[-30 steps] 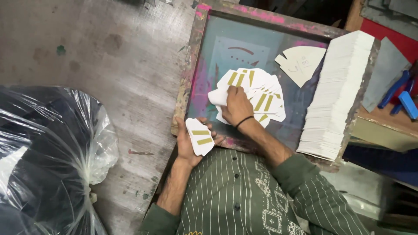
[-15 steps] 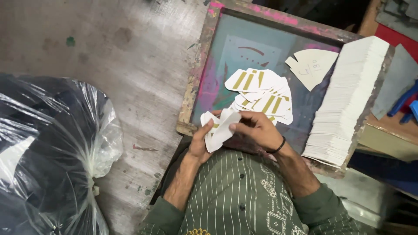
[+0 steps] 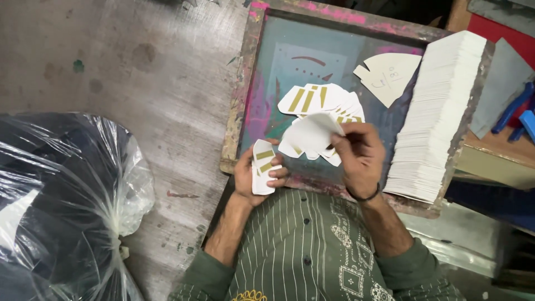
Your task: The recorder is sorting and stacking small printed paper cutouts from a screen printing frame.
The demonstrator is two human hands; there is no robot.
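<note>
Half a second ago both hands met over one white piece near the frame's lower edge; now they are apart. The left hand point(image 3: 261, 177) has the small stack point(image 3: 262, 174) alone, and the right hand point(image 3: 361, 156) has moved up and right to the fanned cards.

The left hand rests at the lower rail of the screen frame point(image 3: 241, 100), palm up, fingers curled around the stack, thumb on top. The right hand, with a dark band on the wrist, pinches one white card point(image 3: 310, 134) between thumb and fingertips, lifted a little over the fan point(image 3: 323, 99), it seems.

The stack is white, its top piece with two gold bars. The fan lies on the mesh, white with gold stripes. A tall white pile point(image 3: 440, 111) stands on the right. A plastic bag point(image 3: 61, 206) lies on the floor, left.
</note>
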